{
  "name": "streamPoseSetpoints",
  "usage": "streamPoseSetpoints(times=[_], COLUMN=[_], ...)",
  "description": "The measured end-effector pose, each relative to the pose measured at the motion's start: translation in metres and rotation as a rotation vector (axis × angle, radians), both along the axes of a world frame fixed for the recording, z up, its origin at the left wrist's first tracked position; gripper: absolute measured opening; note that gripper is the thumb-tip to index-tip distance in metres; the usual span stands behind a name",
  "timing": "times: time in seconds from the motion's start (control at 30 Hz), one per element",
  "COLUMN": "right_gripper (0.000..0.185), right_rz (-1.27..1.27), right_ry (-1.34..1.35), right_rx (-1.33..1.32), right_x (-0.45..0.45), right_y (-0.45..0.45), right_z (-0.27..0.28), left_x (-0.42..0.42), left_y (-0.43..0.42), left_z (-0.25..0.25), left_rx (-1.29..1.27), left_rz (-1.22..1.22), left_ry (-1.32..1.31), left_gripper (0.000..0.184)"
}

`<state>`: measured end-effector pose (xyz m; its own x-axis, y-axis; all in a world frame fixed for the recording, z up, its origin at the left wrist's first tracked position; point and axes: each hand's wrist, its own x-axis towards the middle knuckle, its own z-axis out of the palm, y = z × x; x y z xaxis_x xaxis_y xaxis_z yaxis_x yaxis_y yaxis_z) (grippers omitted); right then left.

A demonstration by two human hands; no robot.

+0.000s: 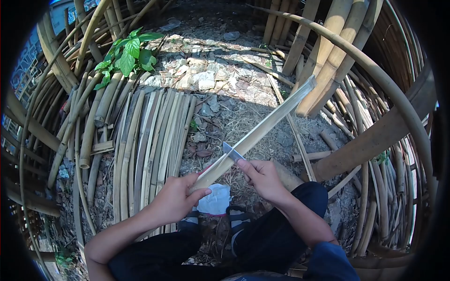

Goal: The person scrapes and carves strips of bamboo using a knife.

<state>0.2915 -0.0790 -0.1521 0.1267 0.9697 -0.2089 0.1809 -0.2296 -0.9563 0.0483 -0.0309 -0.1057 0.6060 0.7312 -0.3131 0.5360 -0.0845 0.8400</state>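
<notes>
My left hand [176, 197] grips the near end of a split bamboo strip [267, 131], its thumb lying along the lower side. The strip slants up and away to the right, its pale inner face showing. In my right hand [262, 179] is a knife [233, 152], the fingers closed round its handle, which is mostly hidden. The short, broad blade lies across the strip and touches its edge, a little beyond my left hand. Below the strip, a white cloth or sheet [214, 199] rests on the ground between my feet.
Several split bamboo strips [150, 145] lie side by side at my left. Bamboo poles [337, 51] stand at the far right, and a thick pole [375, 136] slants across the right side. A leafy green plant [129, 51] grows at the back left. Stones [201, 79] cover the ground ahead.
</notes>
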Motion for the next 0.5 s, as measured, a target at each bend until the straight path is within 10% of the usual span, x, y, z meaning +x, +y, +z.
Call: streamPoseSetpoints(times=[0.5], right_gripper=[0.050], right_rz=[-0.235], right_ry=[0.068], right_rx=[0.021], right_x=[0.055], right_y=[0.021], right_z=[0.018], left_x=[-0.007], left_y=[-0.006], left_z=[0.010], left_rx=[0.020], left_rz=[-0.001], left_ry=[0.079], left_gripper=[0.027])
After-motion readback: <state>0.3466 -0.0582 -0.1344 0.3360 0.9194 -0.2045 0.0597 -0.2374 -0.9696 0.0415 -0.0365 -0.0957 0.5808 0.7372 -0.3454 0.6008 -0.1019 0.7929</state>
